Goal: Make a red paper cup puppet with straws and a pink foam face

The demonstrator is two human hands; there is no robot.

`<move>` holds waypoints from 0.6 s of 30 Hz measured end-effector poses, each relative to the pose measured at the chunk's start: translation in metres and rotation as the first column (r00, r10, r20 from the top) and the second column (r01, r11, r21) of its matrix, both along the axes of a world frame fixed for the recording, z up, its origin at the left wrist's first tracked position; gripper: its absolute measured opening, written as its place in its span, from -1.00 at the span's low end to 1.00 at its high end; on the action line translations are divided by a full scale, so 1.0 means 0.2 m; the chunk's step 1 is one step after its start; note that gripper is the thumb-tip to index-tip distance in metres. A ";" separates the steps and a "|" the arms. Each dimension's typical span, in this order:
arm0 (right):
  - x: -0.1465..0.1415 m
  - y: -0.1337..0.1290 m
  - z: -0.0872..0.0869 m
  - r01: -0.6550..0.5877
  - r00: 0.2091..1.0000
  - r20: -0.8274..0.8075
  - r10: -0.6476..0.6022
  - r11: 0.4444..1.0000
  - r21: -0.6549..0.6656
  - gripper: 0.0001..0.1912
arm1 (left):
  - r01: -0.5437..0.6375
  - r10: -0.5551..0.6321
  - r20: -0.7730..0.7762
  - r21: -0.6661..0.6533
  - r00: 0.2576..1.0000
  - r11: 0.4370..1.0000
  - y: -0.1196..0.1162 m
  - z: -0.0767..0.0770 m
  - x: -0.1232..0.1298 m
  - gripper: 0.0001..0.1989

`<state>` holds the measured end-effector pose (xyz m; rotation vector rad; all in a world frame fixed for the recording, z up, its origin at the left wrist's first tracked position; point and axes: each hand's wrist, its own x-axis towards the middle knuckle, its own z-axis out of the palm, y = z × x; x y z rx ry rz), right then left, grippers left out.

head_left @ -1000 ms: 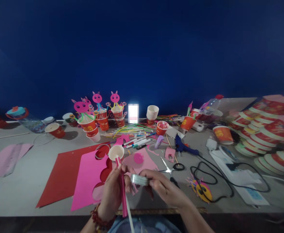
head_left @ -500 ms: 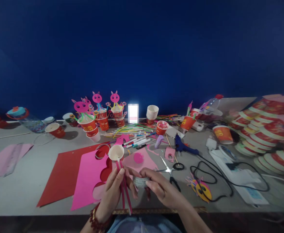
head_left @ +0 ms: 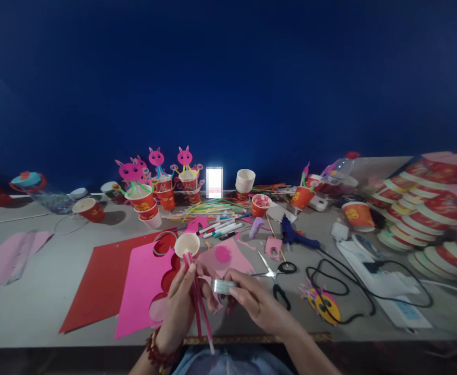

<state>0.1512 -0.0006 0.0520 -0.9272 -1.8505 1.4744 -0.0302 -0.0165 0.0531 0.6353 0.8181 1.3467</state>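
My left hand [head_left: 179, 297], with a dark red beaded bracelet at the wrist, pinches a few pink straws [head_left: 198, 299] that slant down toward the table's front edge. Their upper ends reach the mouth of a white-lined paper cup [head_left: 187, 244] just beyond the fingers. In my right hand [head_left: 248, 294] is a roll of clear tape [head_left: 221, 286], gripped between thumb and fingers close beside the straws. Whether a strip of tape touches the straws I cannot tell. Under the hands lies pink paper [head_left: 234, 258], and a bright pink cut sheet [head_left: 135, 291] is to the left.
Scissors [head_left: 276, 281] lie to my right, near a blue glue gun [head_left: 296, 235] with its looping black cord. A yellow paper cutout [head_left: 326, 306] is under the cord. Several markers [head_left: 223, 229] and straws spread behind. Stacked red cups [head_left: 423, 208] fill the right; pink-headed cup figures [head_left: 156, 156] stand behind.
The tape roll has tilted and shifted slightly up and left, with my right hand following. The straws in my left hand have turned a little, their lower ends closer to me.
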 end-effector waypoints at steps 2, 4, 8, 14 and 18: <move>0.00 0.00 -0.01 -0.005 1.000 0.009 0.005 1.000 -0.005 -0.78 | 0.002 -0.002 -0.004 0.000 1.000 1.000 0.00 0.00 0.00 -0.76; 0.00 0.00 -0.01 -0.017 1.000 0.006 0.017 1.000 -0.013 -0.78 | -0.008 0.008 0.010 -0.008 1.000 1.000 0.00 0.00 0.01 -0.76; 0.00 0.00 0.01 -0.022 1.000 -0.005 0.022 0.999 -0.031 -0.76 | -0.030 0.032 0.030 -0.041 0.999 0.999 0.00 0.00 0.01 -0.75; -0.03 0.00 0.01 -0.067 0.988 -0.145 0.049 0.990 -0.126 -0.74 | -0.045 0.047 0.057 -0.038 0.997 0.998 0.00 -0.02 0.00 -0.75; -0.05 0.00 -0.03 -0.126 0.950 -0.309 0.041 0.957 -0.260 -0.73 | -0.039 0.043 0.066 -0.065 0.997 0.997 0.00 -0.02 -0.02 -0.72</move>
